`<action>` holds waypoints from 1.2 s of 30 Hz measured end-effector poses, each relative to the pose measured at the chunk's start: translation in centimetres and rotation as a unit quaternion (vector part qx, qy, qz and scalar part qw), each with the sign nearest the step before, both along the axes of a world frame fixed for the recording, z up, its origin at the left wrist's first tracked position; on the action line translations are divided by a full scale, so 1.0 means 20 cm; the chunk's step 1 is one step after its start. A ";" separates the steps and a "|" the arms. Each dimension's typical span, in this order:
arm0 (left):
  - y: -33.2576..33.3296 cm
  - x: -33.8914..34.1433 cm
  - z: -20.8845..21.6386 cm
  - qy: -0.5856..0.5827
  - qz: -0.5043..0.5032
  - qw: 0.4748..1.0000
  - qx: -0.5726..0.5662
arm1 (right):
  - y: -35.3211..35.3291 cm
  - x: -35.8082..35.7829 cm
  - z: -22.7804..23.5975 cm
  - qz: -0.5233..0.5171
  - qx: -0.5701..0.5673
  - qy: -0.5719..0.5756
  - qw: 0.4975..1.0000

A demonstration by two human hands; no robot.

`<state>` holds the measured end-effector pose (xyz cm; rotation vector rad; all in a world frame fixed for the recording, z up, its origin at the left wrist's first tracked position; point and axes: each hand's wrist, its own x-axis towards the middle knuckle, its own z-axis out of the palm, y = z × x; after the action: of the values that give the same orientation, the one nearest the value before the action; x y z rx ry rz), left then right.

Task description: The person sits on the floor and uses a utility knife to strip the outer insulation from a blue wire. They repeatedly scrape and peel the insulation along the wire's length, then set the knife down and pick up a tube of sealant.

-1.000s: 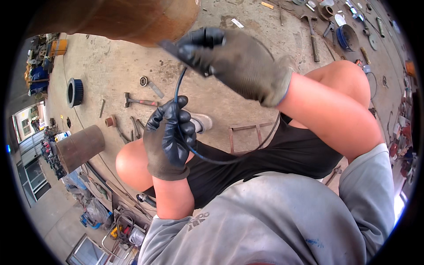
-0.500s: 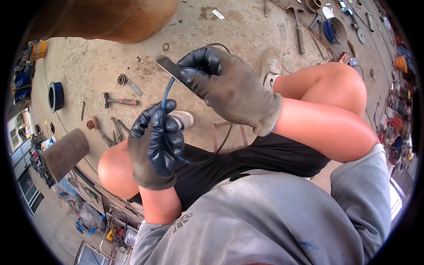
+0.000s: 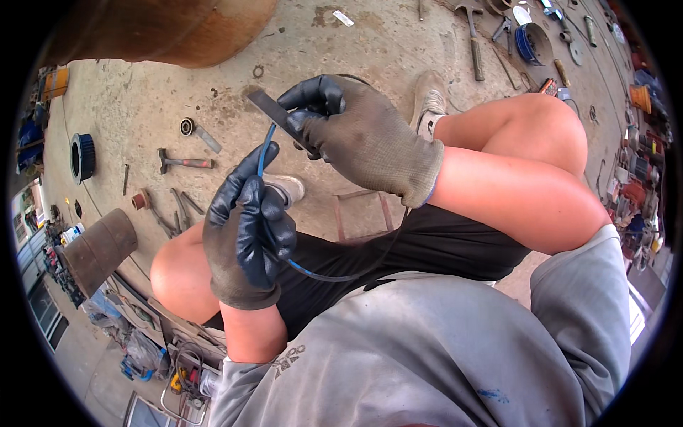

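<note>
Both my hands wear grey-brown work gloves with black coated fingers. My left hand (image 3: 249, 228) is closed round a thin blue cable (image 3: 267, 147), whose upper end rises from between the fingers. From below that hand the cable loops dark across my lap toward my right wrist. My right hand (image 3: 359, 128) is closed on a flat dark metal strip (image 3: 271, 110), its free end slanting up to the left. The cable's upper end meets or passes just under the strip's lower edge; whether they touch, I cannot tell.
On the concrete floor lie a red-handled hammer (image 3: 183, 163), a bearing (image 3: 187, 127), a black ring-shaped part (image 3: 82, 157) and a larger hammer (image 3: 472, 44). A rusty drum (image 3: 99, 249) stands at left, a large rusty cylinder (image 3: 163, 28) at the top. A small metal frame (image 3: 364, 213) sits between my legs.
The floor scene has shifted slightly left and up in view. My right hand has tilted the strip a little, and the cable loop over my lap hangs lower and wider.
</note>
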<state>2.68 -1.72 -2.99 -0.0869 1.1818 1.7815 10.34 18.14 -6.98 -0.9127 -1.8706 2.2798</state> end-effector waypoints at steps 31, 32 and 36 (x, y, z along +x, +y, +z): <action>0.02 0.01 0.02 -0.057 0.045 0.997 -0.024 | -0.01 0.00 0.04 -0.020 -0.023 0.012 0.999; 0.03 0.01 0.02 -0.061 0.044 0.997 -0.026 | -0.02 0.00 0.02 -0.031 -0.026 0.021 0.999; 0.02 0.00 0.01 -0.048 0.023 0.998 -0.013 | -0.03 0.00 -0.02 -0.033 -0.016 0.025 0.999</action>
<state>2.77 -1.31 -2.86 -0.2142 1.1420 1.7823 10.38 17.59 -7.30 -0.8998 -1.7618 2.2790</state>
